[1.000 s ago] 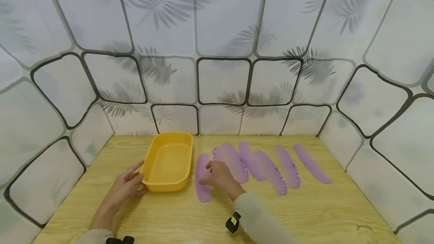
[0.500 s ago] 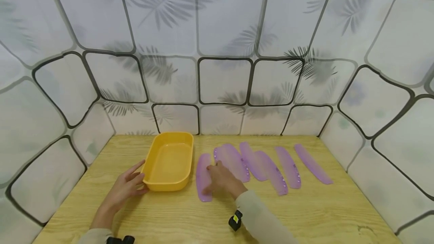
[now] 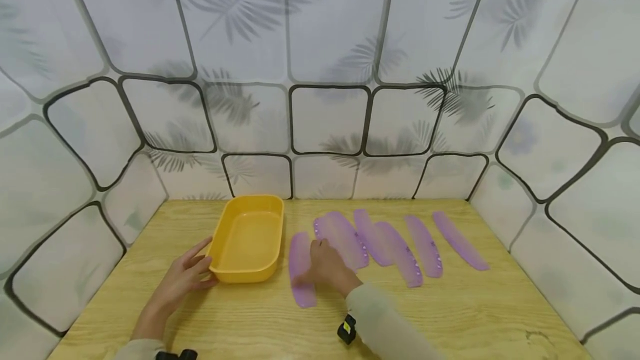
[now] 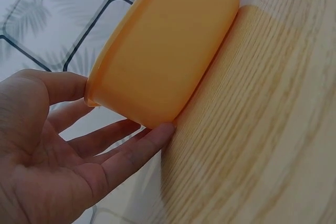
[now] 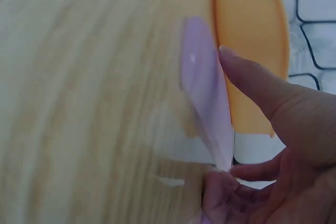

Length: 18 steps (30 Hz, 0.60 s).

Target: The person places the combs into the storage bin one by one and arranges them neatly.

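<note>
A pale-grained yellow wooden tabletop [image 3: 250, 321] runs back to a far wall [image 3: 330, 121], with a left wall [image 3: 50, 171] and a right wall [image 3: 575, 154] angling in on either side. All three carry a whitish covering printed with rounded black and grey outlines and shadowy grey leaf sprays [image 3: 245, 1]. Soft light looks bluish high up and warmer low down, and a dark mark [image 3: 541, 340] shows at near right.

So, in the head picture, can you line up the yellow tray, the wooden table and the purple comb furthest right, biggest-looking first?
1. Wooden table, by far
2. Yellow tray
3. Purple comb furthest right, a thin strip
</note>
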Each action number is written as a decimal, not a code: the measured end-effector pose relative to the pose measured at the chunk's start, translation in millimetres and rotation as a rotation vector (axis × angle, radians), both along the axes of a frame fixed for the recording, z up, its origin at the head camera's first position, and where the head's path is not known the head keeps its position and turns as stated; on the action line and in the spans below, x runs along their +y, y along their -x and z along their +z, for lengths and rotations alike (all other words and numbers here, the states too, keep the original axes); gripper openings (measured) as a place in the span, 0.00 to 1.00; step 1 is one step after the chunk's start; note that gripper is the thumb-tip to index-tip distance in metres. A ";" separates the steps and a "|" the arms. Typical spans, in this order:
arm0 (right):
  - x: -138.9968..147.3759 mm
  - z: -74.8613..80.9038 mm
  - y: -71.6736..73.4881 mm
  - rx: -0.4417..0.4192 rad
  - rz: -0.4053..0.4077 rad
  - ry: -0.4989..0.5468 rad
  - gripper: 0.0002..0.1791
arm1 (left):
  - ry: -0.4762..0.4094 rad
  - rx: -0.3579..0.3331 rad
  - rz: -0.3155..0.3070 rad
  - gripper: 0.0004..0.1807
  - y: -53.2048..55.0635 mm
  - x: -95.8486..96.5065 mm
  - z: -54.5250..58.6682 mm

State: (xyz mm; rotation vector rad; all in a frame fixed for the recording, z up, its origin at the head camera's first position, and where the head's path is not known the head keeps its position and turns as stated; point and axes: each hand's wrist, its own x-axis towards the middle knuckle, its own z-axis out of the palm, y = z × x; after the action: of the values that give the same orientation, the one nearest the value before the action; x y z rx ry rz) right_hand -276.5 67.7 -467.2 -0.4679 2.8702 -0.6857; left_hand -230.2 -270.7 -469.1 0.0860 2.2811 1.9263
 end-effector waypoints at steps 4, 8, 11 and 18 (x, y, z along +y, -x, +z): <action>-4.3 -0.7 -3.4 0.000 -0.003 -0.025 0.44 | 0.003 -0.008 0.000 0.37 0.0 -0.9 -0.4; -0.6 5.1 -4.2 -0.042 0.017 0.002 0.29 | 0.005 -0.007 0.004 0.36 0.3 -0.7 -1.4; 3.8 8.5 -4.3 -0.074 0.014 0.029 0.28 | 0.005 -0.010 0.007 0.36 0.6 -0.8 -1.5; 15.8 5.6 1.3 -0.090 -0.006 0.077 0.31 | 0.008 -0.025 0.001 0.36 -0.3 -0.2 -0.9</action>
State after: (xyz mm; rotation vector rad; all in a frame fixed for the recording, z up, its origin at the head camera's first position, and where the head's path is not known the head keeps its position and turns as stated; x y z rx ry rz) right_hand -277.8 83.6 -461.7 -0.4274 2.7710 -0.7989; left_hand -229.8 -271.0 -470.0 0.0592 2.2733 1.9078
